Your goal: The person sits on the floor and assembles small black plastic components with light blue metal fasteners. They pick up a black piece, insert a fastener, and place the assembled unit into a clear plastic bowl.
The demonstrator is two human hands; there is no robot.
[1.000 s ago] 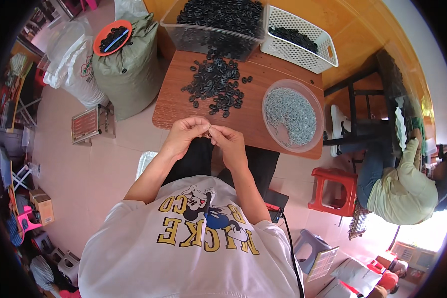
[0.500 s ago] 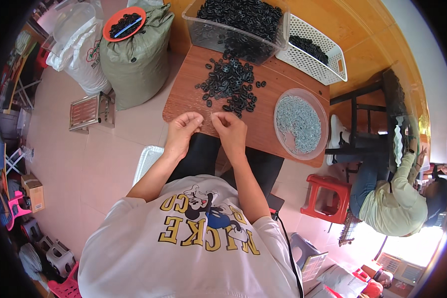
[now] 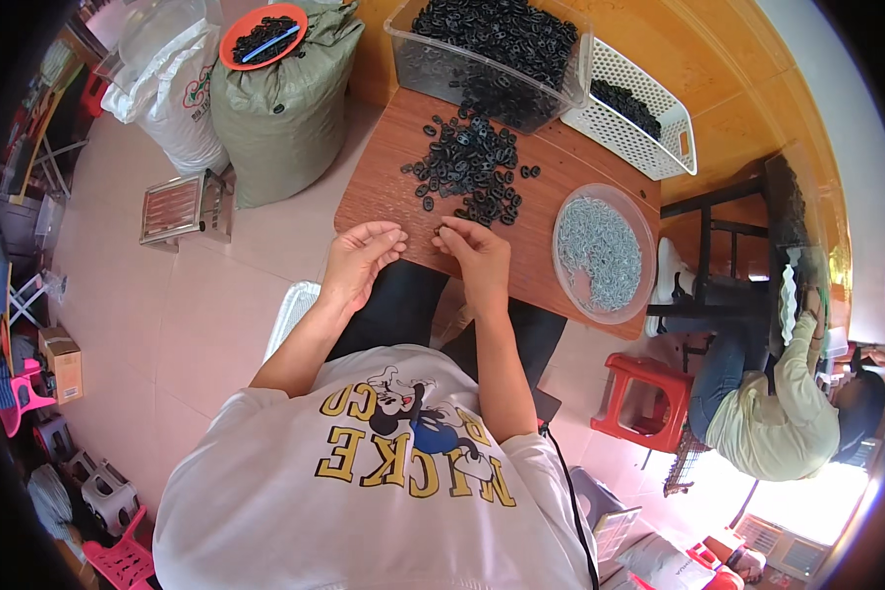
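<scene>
At the near edge of the wooden table (image 3: 383, 167), my left hand (image 3: 359, 264) is closed in a pinch; anything in its fingertips is too small to make out. Opposite it, my right hand (image 3: 484, 264) pinches a small black oval piece (image 3: 440, 230) between thumb and forefinger. The fingertips of the two hands are a short gap apart. Just beyond them lies a loose pile of black oval two-holed pieces (image 3: 472, 157). To the right, small silvery metal parts (image 3: 600, 246) fill much of a round clear tub (image 3: 596, 316).
A clear bin (image 3: 418, 74) of black pieces and a white perforated basket (image 3: 615, 140) stand along the table's far side. Sacks, one bearing an orange dish (image 3: 232, 49), stand far left beyond a low stool (image 3: 174, 211). A red stool (image 3: 624, 418) and another seated person (image 3: 782, 423) are right.
My hands have moved slightly apart, and a black piece now shows in my right fingertips. The whole view has shifted a little, with the table appearing further right.
</scene>
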